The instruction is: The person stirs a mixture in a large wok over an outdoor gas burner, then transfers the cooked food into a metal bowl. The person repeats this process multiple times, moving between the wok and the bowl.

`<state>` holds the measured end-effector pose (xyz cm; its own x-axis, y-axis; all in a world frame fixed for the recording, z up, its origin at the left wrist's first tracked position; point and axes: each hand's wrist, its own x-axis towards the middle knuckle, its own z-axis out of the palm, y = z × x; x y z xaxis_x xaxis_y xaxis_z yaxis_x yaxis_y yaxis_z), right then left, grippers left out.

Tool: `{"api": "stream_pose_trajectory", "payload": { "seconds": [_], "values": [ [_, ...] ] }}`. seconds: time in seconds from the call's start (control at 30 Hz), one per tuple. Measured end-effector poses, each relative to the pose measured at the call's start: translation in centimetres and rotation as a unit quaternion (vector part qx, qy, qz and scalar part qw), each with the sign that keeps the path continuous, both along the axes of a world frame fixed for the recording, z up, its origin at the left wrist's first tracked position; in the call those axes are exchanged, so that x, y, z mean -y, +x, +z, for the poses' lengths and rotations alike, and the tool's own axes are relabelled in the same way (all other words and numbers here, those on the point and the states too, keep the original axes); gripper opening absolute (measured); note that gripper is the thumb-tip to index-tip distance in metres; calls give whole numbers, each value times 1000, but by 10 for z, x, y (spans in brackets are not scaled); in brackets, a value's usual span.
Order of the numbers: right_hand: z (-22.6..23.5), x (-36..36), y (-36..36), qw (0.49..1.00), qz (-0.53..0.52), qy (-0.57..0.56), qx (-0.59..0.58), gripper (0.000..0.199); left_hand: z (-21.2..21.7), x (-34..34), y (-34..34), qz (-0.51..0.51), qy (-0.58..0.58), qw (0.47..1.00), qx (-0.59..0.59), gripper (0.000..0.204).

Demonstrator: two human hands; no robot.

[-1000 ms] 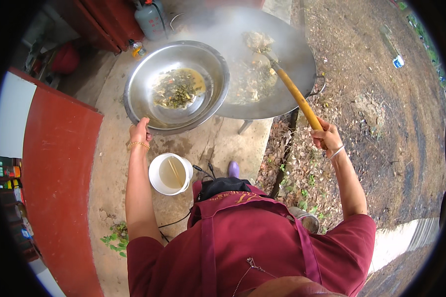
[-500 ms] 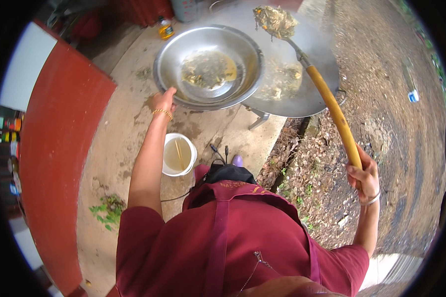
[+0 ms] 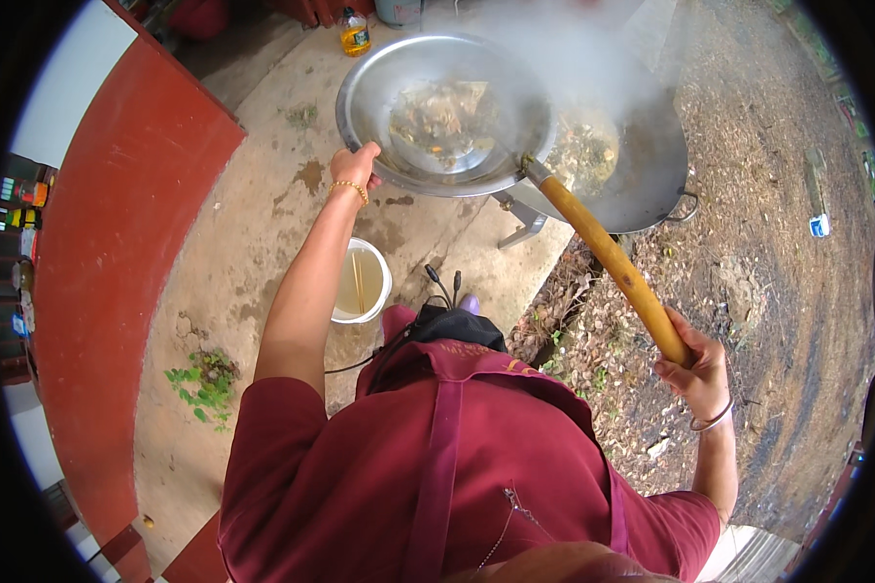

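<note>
My left hand (image 3: 357, 167) is closed on the near-left rim of a wide metal basin (image 3: 369, 107), which it holds tilted beside a large wok (image 3: 651, 189). Cooked food (image 3: 442, 112) with some liquid lies in the basin. My right hand (image 3: 695, 364) grips the end of a long-handled cooking scoop (image 3: 612, 262) with a yellow wooden handle. Its shaft reaches over the basin's right rim, and steam and food blur its head inside. More cooked food (image 3: 583, 151) is in the wok, partly behind the basin and under rising steam.
A white bucket (image 3: 384, 296) holding cloudy liquid and sticks stands on the concrete near my feet. Black cables (image 3: 444, 282) lie beside it. An oil bottle (image 3: 355, 34) stands beyond the basin. Leaf-strewn ground (image 3: 739, 262) is at right, a red wall (image 3: 126, 253) at left.
The scoop, heaped with food above the wok before, has swung left and down into the basin. My right hand has moved slightly left and lower. Steam over the wok is thicker.
</note>
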<state>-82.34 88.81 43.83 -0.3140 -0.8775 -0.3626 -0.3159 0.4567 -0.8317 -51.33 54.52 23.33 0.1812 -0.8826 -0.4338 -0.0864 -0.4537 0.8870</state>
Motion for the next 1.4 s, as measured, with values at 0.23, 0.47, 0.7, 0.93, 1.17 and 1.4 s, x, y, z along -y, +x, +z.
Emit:
{"api": "stream_pose_trajectory", "payload": {
  "seconds": [0.23, 0.47, 0.7, 0.93, 1.17, 1.4],
  "values": [
    [23, 2, 12, 803, 139, -124, -566, 60, -15, 4, 5, 15, -3, 999, -41, 26],
    [35, -10, -19, 894, 58, -123, -427, 57, -15, 4, 6, 25, -5, 999, -37, 27],
    [47, 21, -108, 975, -63, 21, -210, 50, -26, 10, 7, 17, 5, 999, -41, 23],
    [74, 100, -200, 924, -37, 247, -288, 47, -14, 5, 4, 19, 16, 998, -49, 16],
    [80, 162, -222, 906, 2, 341, -252, 53, -26, 5, 13, 43, 8, 999, 10, 26],
    [-52, 134, -241, 950, -26, 305, 61, 73, -23, 5, 7, 27, 21, 999, 16, 20]
  ]
}}
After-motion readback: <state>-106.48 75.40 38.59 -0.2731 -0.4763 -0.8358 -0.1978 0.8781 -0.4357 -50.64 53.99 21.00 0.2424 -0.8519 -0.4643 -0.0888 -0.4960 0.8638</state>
